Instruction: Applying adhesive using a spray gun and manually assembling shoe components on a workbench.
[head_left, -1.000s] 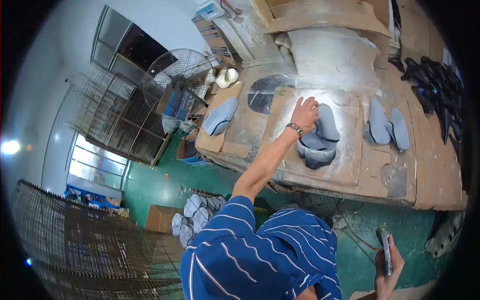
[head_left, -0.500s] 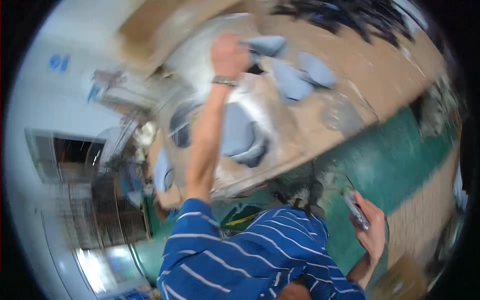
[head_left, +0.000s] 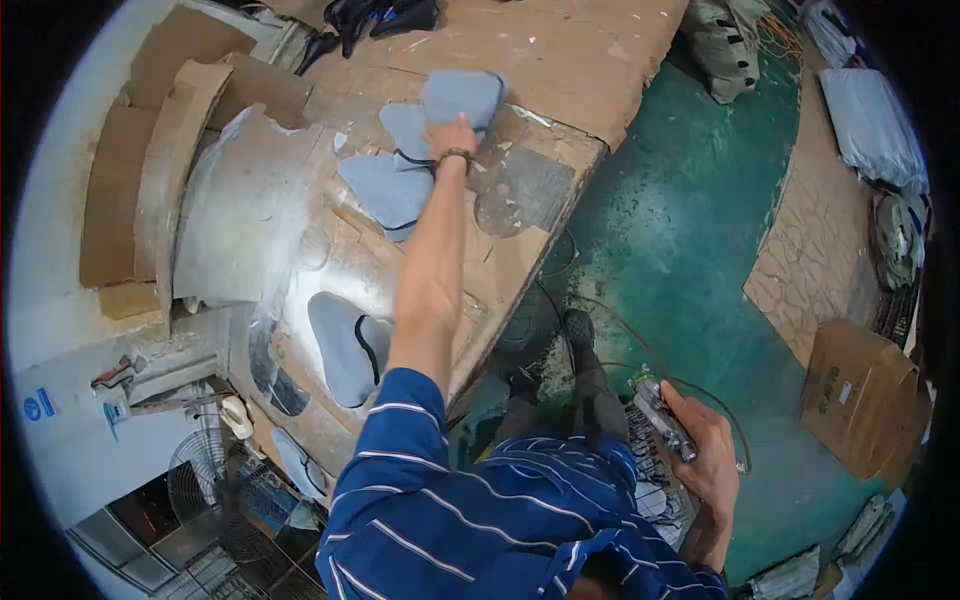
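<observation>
My left arm reaches far across the bench. At its end my left hand (head_left: 450, 138) is closed on the near edge of a grey rounded pad (head_left: 463, 98); the undersides of the fingers are hidden. Two similar pads lie by it, one grey pad (head_left: 402, 128) partly covered and another grey pad (head_left: 385, 190) nearer me. Low on the right, my right hand (head_left: 705, 445) is wrapped round a silvery hand tool (head_left: 664, 418) with a green fitting at its far end. A thin hose runs close to the tool. Closer in on the bench lies another grey pad (head_left: 345, 350) with a black strap.
Brown cardboard (head_left: 560, 50) covers the bench, with black pieces (head_left: 375, 22) at the far edge. Cardboard boxes (head_left: 130, 190) stand on the left, above a wire fan (head_left: 215, 480). A carton (head_left: 860, 400) and wrapped bundles (head_left: 875, 125) sit right on the green floor.
The view has swung toward the right, so the bench appears turned. My left hand is still stretched out over the pads, and my right hand keeps the silvery tool.
</observation>
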